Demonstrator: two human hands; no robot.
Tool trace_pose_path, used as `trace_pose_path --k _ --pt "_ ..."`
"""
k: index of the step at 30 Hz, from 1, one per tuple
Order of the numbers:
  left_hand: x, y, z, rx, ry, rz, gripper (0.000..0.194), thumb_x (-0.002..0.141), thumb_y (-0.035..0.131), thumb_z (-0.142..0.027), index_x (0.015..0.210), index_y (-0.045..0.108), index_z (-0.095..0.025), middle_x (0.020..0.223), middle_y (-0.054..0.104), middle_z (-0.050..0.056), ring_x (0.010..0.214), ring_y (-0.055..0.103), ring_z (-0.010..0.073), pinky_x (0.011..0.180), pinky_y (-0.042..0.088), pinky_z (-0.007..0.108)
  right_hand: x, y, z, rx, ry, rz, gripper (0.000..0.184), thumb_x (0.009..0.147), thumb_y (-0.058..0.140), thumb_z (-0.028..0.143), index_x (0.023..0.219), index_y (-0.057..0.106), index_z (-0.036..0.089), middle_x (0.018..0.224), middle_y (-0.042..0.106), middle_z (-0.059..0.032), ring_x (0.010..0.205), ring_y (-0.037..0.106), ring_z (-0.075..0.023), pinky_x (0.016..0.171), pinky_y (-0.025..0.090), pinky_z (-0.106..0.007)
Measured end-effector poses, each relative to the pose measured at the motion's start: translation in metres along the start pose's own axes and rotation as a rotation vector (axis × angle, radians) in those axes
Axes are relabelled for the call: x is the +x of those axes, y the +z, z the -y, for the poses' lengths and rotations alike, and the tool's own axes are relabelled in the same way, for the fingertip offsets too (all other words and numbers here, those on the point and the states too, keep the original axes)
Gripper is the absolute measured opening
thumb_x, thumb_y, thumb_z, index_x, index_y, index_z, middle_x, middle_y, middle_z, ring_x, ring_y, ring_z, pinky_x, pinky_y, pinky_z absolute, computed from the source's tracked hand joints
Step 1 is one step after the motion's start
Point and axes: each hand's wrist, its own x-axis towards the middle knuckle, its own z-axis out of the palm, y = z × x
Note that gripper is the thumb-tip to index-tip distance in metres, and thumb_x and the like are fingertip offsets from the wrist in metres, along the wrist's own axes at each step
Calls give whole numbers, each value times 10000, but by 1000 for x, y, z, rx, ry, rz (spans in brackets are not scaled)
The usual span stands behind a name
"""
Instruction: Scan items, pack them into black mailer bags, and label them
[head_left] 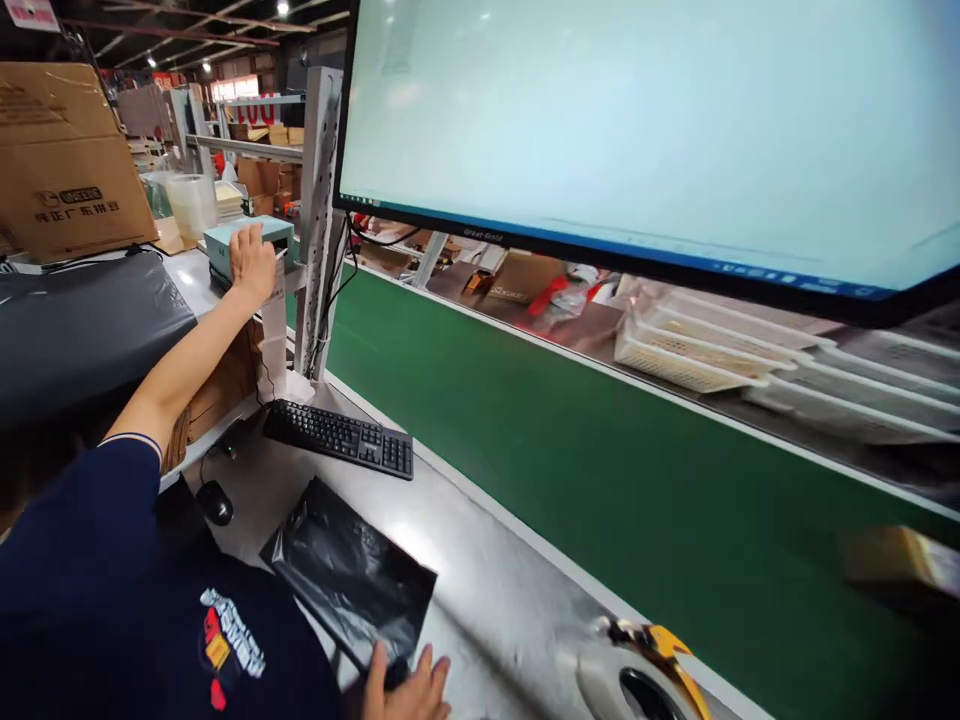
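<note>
- My left hand is stretched far out, up to a pale teal, box-shaped machine on a raised surface, its fingers bent over the machine's near edge. The back of the hand hides the fingertips, so I cannot tell whether they are closed on anything.
- My right hand is low at the bottom edge of the view, partly cut off, thumb and fingers spread apart in a loose, open shape. The thumb touches the near edge of a flat, glossy black plastic bag.
- That bag lies creased and slantwise in front of me on a shiny silver metal tabletop.
- Beyond the bag lies a black full-size keyboard; a small black mouse rests to its left, near the bag.
- To the right of my right hand, well apart from it, is a pale, ring-shaped roll with a curved yellow frame.
- A wide green conveyor belt runs along the tabletop's far side, and a large black-framed monitor hangs above it.
- Past the belt stand stacked white plastic baskets.
- On my far left, a brown printed cardboard carton stands behind a smooth black sheet.
</note>
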Motion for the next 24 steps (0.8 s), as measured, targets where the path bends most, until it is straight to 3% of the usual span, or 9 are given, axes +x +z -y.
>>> trace_pose_path --k 3,6,8,10,13,16,20,24 --pt "-54 -14 -54 -118 169 91 205 1010 519 -188 1008 705 -100 1512 555 159 1467 467 361 1258 331 606 19 -8 59 208 84 82 902 888 533 738 1512 515 88 1669 384 -307 1589 337 -460 1283 296 -700" --pt "-146 -42 -112 -457 293 295 195 994 599 -352 943 688 -187 1370 641 91 1350 583 306 1196 453 540 45 -9 113 540 238 128 778 827 637 683 1408 577 169 1552 555 -226 1440 557 -358 1245 409 -596" --pt "-211 -60 -137 -776 244 530 208 960 640 -440 897 677 -246 1252 688 64 1247 653 273 1127 536 479 59 -9 136 796 342 240 707 791 704 626 1355 604 211 1473 635 -182 1331 647 -328 1182 481 -574" --pt "-268 -67 -148 -1097 45 800 247 912 685 -502 840 645 -269 1156 715 55 1127 706 261 1002 617 442 64 -9 147 1061 430 342 636 806 689 617 1314 630 239 1452 662 -146 1298 672 -311 1112 544 -537" --pt "-337 -47 -143 -1445 -421 1100 340 840 753 -536 796 570 -253 1086 729 46 966 738 242 831 672 419 54 -10 149 1252 603 392 510 801 702 612 1164 689 253 1316 741 -92 1172 720 -278 954 621 -453" --pt "-386 -7 -120 -1488 -738 1150 426 767 815 -547 801 530 -232 1061 717 35 944 734 222 810 688 408 35 -7 137 1068 698 325 392 731 770 582 906 686 241 1077 790 -55 956 725 -221 820 616 -365" --pt "-430 41 -81 -1064 -722 1265 395 820 763 -535 818 539 -210 903 689 29 891 738 202 753 689 361 22 6 109 675 619 283 432 707 726 637 712 646 212 787 735 -32 763 635 -182 744 541 -322" --pt "-461 69 -60 -777 -603 1389 251 908 684 -382 805 545 -200 742 643 6 638 694 160 574 615 288 21 25 88 423 555 319 407 753 684 586 648 656 193 671 677 -14 697 567 -173 725 475 -314"
